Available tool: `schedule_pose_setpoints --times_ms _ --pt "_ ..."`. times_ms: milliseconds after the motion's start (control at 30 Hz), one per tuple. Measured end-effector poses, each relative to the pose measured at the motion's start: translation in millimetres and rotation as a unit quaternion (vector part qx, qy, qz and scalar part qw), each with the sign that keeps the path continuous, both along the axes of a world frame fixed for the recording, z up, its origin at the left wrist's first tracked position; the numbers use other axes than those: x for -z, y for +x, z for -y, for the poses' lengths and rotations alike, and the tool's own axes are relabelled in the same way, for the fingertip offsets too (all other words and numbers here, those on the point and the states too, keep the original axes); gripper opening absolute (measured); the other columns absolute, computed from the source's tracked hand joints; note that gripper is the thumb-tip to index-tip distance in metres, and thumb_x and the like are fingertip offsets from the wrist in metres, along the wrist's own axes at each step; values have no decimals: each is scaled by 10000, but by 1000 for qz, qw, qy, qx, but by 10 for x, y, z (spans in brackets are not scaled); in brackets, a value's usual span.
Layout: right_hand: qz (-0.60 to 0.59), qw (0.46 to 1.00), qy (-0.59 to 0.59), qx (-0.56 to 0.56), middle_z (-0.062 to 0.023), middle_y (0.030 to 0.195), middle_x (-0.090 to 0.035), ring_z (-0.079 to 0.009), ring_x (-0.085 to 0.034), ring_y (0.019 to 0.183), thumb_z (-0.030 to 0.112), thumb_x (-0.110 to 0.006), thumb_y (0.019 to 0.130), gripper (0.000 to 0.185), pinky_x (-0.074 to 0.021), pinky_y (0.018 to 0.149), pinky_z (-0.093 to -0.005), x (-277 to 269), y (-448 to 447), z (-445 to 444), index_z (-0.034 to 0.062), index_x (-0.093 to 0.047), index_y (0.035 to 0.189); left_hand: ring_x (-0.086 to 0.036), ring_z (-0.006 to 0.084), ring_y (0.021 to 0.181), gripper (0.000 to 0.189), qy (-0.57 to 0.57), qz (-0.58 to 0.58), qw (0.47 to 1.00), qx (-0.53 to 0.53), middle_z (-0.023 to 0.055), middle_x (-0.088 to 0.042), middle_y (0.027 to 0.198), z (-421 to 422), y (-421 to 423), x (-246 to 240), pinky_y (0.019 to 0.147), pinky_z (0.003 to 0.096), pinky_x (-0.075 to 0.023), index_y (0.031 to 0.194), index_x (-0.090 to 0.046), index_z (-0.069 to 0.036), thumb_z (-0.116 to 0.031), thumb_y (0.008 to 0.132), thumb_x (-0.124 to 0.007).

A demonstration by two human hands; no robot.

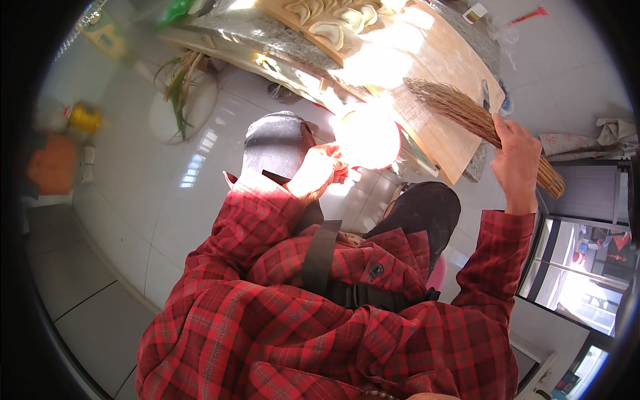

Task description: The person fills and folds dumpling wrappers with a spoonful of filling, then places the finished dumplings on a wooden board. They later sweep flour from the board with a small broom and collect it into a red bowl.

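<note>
My right hand (517,155) grips a whisk broom (465,112) near its bound handle end. Its bristles reach left over the wooden board (445,60), with their tips by a floury, sunlit patch. Between my knees, my left hand (317,172) holds the edge of a round, red-rimmed dish (370,140) just below the board's near edge. Glare washes out the dish, so its depth and contents cannot be made out. Several folded dumplings (327,34) lie on the far left of the board. A knife (485,95) rests near the board's right end.
The board lies on a grey stone counter (225,42). Beyond it are a white bottle (474,13) and a red fork-shaped tool (530,16). Long green leaves (177,100) hang over a white round stool (159,117) at left. A yellow oil bottle (85,117) stands farther left.
</note>
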State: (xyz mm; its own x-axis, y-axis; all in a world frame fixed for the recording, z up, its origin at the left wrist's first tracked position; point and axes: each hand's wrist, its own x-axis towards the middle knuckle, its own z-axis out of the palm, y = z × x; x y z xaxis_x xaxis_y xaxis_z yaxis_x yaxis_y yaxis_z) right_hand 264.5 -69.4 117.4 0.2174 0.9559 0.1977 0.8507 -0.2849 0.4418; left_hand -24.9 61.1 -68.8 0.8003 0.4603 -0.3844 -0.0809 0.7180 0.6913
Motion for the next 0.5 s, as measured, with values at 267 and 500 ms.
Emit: schedule_pose_setpoints --times_ms 267,500 --pt "-25 992 35 120 -105 1110 -612 -306 -578 1008 -18 -587 720 558 -453 846 -441 -138 -26 52 106 -546 1262 -646 211 780 160 0 11 1000 -4 116 -613 950 7 -14 -16 689 315 -526 1044 -522 24 -13 891 -494" --pt "-43 974 9 223 -122 1069 -624 -321 -596 978 18 -571 730 535 -460 808 -450 83 82 -34 103 -548 1258 -646 210 778 154 -9 3 1000 -3 103 -612 935 4 -14 -38 687 314 -531 1037 -528 20 -4 888 -500"
